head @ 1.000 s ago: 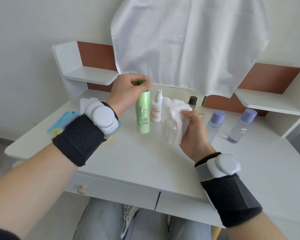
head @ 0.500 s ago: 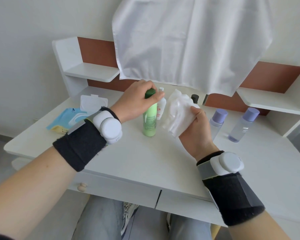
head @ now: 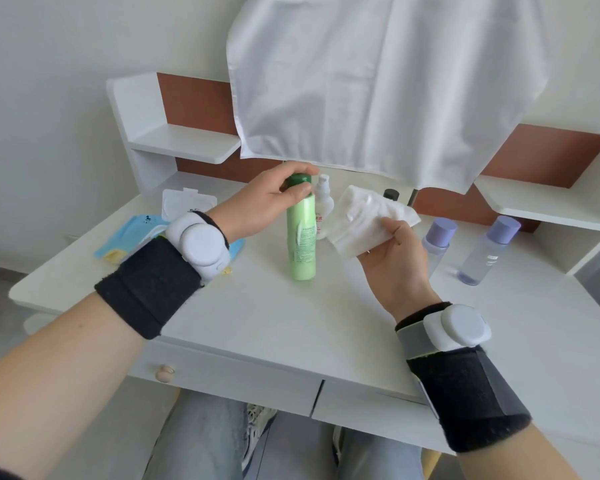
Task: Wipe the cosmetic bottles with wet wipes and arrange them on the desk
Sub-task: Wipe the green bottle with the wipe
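Observation:
A tall green bottle [head: 302, 242] with a dark green cap stands upright on the white desk [head: 257, 323]. My left hand [head: 260, 202] grips its cap from the left. To its right, my right hand [head: 395, 258] holds a crumpled white wet wipe [head: 368, 220], a little apart from the bottle. Just behind the green bottle stands a small white pump bottle [head: 324, 206] with red print. A dark-capped bottle [head: 391, 194] peeks out behind the wipe. Two clear bottles with lilac caps [head: 439, 237] [head: 487, 251] stand at the right.
A blue wet-wipe pack [head: 136, 233] with its white lid flipped open lies at the desk's left, partly behind my left wrist. A white cloth [head: 378, 88] hangs over the desk's back. Small shelves [head: 187, 143] [head: 541, 206] flank it. Drawers run along the desk's front edge.
The green bottle has been set further back and now stands on the desk. My right hand has drawn the wipe away from the bottle and spread it more open.

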`<state>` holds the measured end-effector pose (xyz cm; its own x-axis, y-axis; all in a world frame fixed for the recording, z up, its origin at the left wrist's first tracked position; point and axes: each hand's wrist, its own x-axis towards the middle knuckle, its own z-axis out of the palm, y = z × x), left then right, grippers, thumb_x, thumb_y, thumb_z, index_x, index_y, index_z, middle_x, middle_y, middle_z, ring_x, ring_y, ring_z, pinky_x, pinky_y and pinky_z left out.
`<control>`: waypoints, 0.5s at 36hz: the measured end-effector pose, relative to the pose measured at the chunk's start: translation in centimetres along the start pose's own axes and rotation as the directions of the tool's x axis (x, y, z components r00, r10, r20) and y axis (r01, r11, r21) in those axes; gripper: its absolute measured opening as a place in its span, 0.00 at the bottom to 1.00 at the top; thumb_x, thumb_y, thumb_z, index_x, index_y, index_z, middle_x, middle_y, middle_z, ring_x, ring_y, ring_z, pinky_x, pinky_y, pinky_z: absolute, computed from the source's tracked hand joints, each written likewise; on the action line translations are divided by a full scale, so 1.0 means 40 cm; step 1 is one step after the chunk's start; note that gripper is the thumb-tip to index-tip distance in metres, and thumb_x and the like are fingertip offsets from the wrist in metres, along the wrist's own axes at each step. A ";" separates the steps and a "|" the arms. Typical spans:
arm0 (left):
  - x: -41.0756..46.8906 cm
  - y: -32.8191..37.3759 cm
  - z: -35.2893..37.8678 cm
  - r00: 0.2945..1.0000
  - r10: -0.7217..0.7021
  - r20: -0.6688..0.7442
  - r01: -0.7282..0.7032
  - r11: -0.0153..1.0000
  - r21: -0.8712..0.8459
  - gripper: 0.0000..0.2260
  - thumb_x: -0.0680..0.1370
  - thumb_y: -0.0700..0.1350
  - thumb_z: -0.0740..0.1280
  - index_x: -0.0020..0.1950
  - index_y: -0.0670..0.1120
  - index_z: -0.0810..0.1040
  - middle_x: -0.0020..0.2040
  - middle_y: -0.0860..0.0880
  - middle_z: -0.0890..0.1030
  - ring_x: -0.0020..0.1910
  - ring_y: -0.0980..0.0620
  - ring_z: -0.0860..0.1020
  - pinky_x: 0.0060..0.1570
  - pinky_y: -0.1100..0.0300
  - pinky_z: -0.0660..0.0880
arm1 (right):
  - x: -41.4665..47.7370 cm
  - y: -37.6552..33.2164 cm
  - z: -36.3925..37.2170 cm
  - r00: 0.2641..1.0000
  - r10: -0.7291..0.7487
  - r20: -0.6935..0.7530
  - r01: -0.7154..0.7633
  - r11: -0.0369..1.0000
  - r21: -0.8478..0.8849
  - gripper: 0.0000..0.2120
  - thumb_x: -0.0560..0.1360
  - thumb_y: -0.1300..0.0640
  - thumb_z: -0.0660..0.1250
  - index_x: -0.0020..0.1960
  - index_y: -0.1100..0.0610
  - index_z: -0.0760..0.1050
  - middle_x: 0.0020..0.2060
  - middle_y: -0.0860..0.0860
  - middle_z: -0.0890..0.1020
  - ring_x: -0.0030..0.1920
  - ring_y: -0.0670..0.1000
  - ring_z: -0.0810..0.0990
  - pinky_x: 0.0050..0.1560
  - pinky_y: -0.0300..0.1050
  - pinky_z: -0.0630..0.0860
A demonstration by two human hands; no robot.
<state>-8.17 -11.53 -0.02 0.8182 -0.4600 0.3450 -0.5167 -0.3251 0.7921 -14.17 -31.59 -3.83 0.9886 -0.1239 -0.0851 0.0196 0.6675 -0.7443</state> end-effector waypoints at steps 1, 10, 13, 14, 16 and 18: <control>-0.004 0.004 0.001 1.000 -0.017 0.004 0.017 0.998 -0.053 0.13 0.82 0.41 0.59 0.67 0.42 0.71 0.53 0.49 0.76 0.58 0.51 0.78 0.52 0.67 0.72 | 0.000 0.000 -0.001 1.000 -0.007 -0.003 0.007 1.000 0.000 0.17 0.81 0.61 0.54 0.67 0.63 0.70 0.56 0.57 0.79 0.55 0.53 0.79 0.54 0.45 0.76; -0.015 0.027 0.033 0.992 -0.104 0.072 0.124 0.920 -0.372 0.10 0.84 0.42 0.55 0.57 0.47 0.75 0.48 0.47 0.83 0.43 0.56 0.78 0.37 0.63 0.64 | -0.013 0.006 0.012 0.994 -0.052 0.092 0.053 0.999 -0.007 0.12 0.83 0.60 0.54 0.57 0.58 0.76 0.53 0.54 0.84 0.59 0.54 0.80 0.64 0.50 0.73; -0.009 0.027 0.048 0.990 -0.119 0.079 0.140 0.913 -0.384 0.10 0.84 0.42 0.54 0.56 0.48 0.75 0.48 0.46 0.83 0.44 0.53 0.76 0.38 0.61 0.64 | -0.019 0.009 0.018 0.992 -0.057 0.113 0.057 0.998 0.009 0.12 0.83 0.60 0.54 0.54 0.58 0.76 0.49 0.54 0.84 0.55 0.53 0.81 0.63 0.49 0.73; -0.007 0.027 0.053 0.989 -0.122 0.079 0.143 0.910 -0.389 0.10 0.84 0.42 0.54 0.56 0.47 0.75 0.49 0.46 0.83 0.46 0.51 0.75 0.38 0.61 0.64 | -0.021 0.009 0.020 0.992 -0.058 0.116 0.057 0.998 0.012 0.12 0.83 0.60 0.54 0.54 0.58 0.76 0.49 0.54 0.84 0.54 0.53 0.81 0.62 0.49 0.73; -0.002 0.026 0.059 0.988 -0.137 0.067 0.152 0.906 -0.394 0.09 0.84 0.43 0.55 0.56 0.47 0.75 0.49 0.45 0.82 0.46 0.50 0.74 0.37 0.61 0.64 | -0.023 0.009 0.020 0.992 -0.061 0.113 0.059 0.998 0.026 0.12 0.83 0.60 0.54 0.54 0.58 0.76 0.50 0.55 0.84 0.56 0.54 0.81 0.64 0.49 0.72; 0.006 0.024 0.065 0.988 -0.143 0.052 0.151 0.904 -0.400 0.09 0.83 0.44 0.57 0.56 0.47 0.75 0.49 0.46 0.81 0.45 0.50 0.73 0.37 0.61 0.64 | -0.023 0.006 0.018 0.992 -0.069 0.103 0.064 0.997 0.050 0.12 0.83 0.60 0.54 0.54 0.60 0.76 0.54 0.57 0.82 0.61 0.57 0.79 0.68 0.51 0.70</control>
<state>-9.12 -14.10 -0.51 0.8693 -0.4512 0.2018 -0.2424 -0.0334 0.9696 -14.98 -30.80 -3.46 0.9950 -0.0933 0.0356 0.0907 0.6943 -0.7139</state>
